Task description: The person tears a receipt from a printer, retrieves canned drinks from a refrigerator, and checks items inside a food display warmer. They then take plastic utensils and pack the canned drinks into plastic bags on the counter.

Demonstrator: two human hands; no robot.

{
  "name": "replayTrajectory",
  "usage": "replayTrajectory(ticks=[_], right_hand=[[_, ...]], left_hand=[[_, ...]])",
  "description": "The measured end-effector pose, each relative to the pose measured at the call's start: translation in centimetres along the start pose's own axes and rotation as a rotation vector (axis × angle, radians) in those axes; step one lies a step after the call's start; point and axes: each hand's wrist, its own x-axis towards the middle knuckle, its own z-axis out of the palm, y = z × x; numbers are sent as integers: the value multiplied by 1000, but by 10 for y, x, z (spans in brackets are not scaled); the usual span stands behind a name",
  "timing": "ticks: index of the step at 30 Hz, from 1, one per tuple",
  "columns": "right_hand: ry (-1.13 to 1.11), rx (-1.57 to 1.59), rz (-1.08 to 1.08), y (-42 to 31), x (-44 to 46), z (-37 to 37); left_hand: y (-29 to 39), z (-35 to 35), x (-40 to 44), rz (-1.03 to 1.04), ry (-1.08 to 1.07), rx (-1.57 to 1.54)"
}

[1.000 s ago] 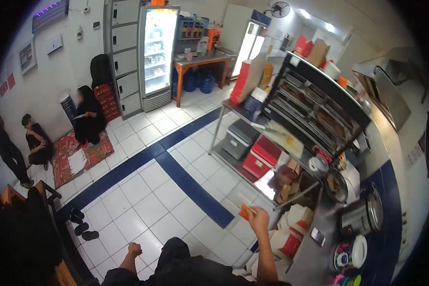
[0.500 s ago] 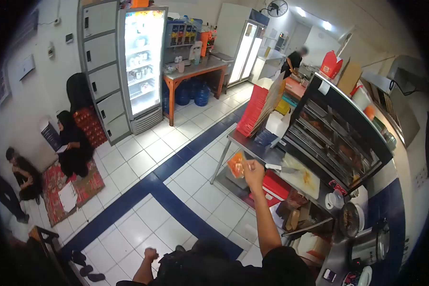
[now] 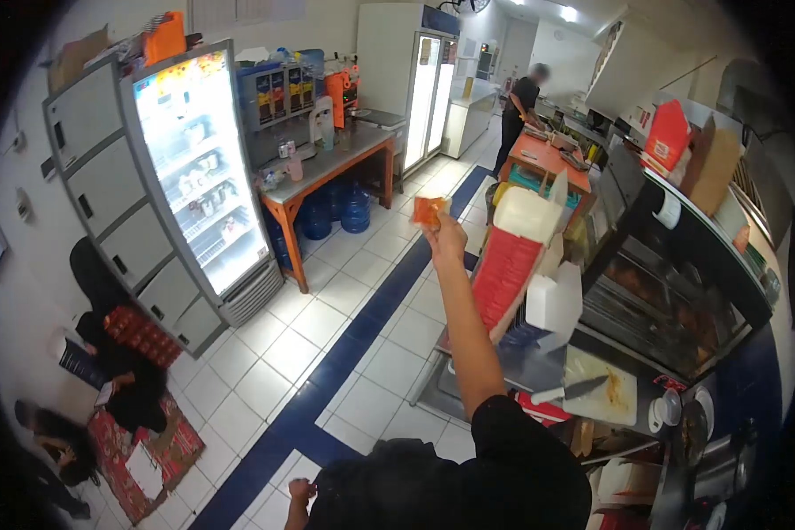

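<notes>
My right hand (image 3: 449, 240) is stretched out ahead, its fingers closed on a small clear packet with orange contents (image 3: 430, 211). Low in the view, my left hand (image 3: 302, 488) hangs beside my body with its fingers curled; what it holds, if anything, is too small to tell. Right of my right arm stand stacked red cartons (image 3: 508, 274) on the metal counter. A knife (image 3: 583, 387) lies on a white cutting board (image 3: 602, 382) near the glass display case (image 3: 662, 283).
A person in black (image 3: 519, 110) stands by an orange table (image 3: 552, 162) at the back. Other people sit on a red mat (image 3: 184, 443) at lower left. A lit fridge (image 3: 194, 177), lockers (image 3: 115, 190) and a wooden-legged table (image 3: 327, 163) line the left side.
My right hand has reached farther forward and up with the packet. The view has turned right and moved toward the back of the room, bringing the standing person more fully into sight.
</notes>
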Motion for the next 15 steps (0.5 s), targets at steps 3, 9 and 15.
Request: replayTrajectory(ticks=[3,9,15], right_hand=[[133,71,-58,9,88,24],[294,16,-279,17,238,2],[402,-210,-540,-47,326,-17]], left_hand=[[-4,1,25,-366,-455,-182],[-60,8,149,-483,-662,-257],[-169,17,353,-317,-778,-207]])
